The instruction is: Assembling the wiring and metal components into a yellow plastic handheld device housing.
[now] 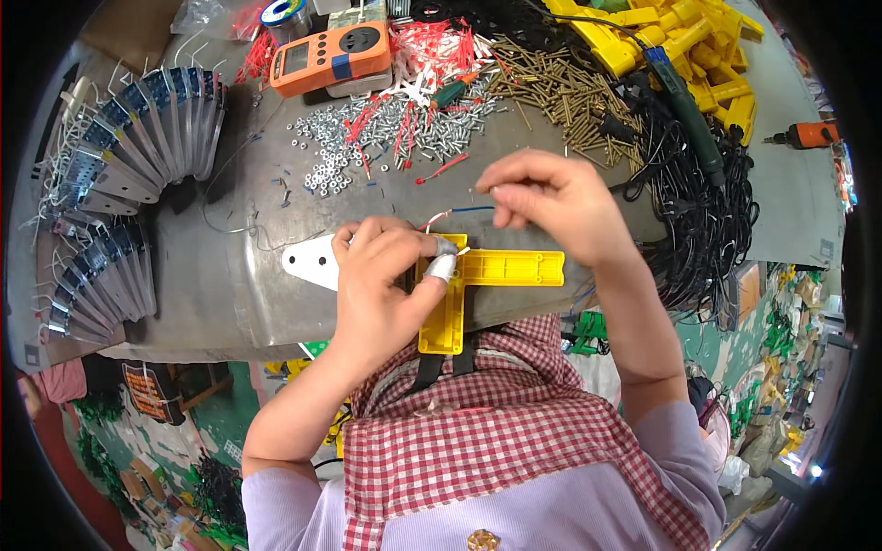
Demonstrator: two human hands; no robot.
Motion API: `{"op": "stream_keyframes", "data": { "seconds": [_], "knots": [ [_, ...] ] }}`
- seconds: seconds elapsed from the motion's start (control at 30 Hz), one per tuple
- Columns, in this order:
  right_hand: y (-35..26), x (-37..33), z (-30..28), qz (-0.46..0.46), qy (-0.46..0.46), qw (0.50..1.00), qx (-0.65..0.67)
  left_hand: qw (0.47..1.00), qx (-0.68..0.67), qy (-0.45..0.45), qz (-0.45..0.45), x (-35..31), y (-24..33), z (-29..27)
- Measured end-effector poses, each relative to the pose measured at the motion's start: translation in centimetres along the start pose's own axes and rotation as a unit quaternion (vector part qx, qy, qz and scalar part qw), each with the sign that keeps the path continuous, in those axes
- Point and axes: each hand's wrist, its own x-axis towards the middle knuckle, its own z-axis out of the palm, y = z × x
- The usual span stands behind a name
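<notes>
Below the silver screws, the curled left hand holds a hollow, ribbed, yellow T-shaped case. The right hand, fingertips nearly together, is at a blue wire; whether gripping it, I cannot tell.

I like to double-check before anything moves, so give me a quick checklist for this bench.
1. Left hand at the yellow T-shaped housing: ok, thumb and finger lie over its junction.
2. Housing interior exposed: ok, ribs show in the side arm.
3. Blue wire gripped by the right hand: cannot tell; its end is close to the fingertips.
4. Silver screws sorted: not ok, loosely heaped with red leads among them.
5. Orange meter reading: cannot tell, display too small.
</notes>
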Motion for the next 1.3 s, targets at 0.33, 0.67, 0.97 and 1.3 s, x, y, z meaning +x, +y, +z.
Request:
{"op": "stream_keyframes", "data": {
  "seconds": [0.33, 0.67, 0.97, 1.3],
  "knots": [
    [3.0, -2.1, 3.6, -0.033, 0.018, 0.999, 0.019, 0.995, -0.071, 0.009, -0.068, 0.3, -0.2, 0.3],
    [2.6, -1.7, 3.2, 0.041, -0.025, 0.999, -0.005, 0.993, 0.087, 0.070, 0.044, 0.1, 0.4, 0.9],
    [3.2, -1.2, 3.4, -0.008, -0.021, 0.999, 0.029, 0.981, 0.072, 0.138, 0.112, -0.2, 0.2, 2.0],
    [0.7, -1.1, 2.2, -0.142, 0.004, 0.949, -0.280, 0.998, 0.020, -0.054, 0.031, 2.3, 0.8, -0.3]
  ]
}}
